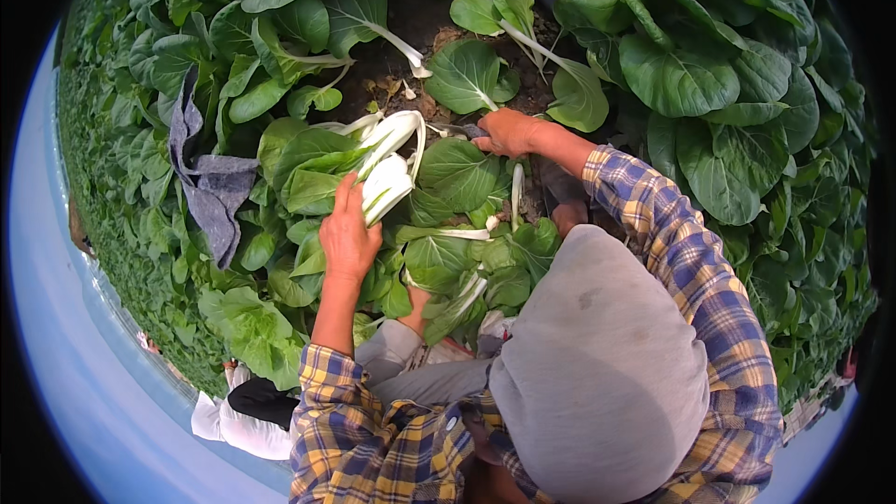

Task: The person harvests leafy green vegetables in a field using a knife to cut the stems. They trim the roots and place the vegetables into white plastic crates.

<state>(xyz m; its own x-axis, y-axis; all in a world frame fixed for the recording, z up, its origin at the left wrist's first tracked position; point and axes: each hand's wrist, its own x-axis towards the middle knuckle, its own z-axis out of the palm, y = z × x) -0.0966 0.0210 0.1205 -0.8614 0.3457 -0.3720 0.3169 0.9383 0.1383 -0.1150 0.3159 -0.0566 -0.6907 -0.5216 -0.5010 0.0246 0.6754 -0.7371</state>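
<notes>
My left hand point(350, 234) grips a head of bok choy point(388, 185) by its side. The thick white stems face up and to the right, while its green leaves spread to the left. Past its base, my right hand point(509, 133) is closed around a grey tool point(465, 130), apparently a knife, pointing left towards the stems. Most of that tool is hidden by the fingers and leaves. A loose bok choy leaf point(465, 75) lies just above my right hand. Cut leaves with white stalks point(455, 233) are heaped below, between the hands and my legs.
Dense bok choy plants point(679, 70) grow on the right, with more leafy rows on the left. A grey cloth point(210, 182) hangs over the left plants. Bare soil point(413, 0) shows at the top. Another person in white and black point(262, 402) is partly visible at lower left.
</notes>
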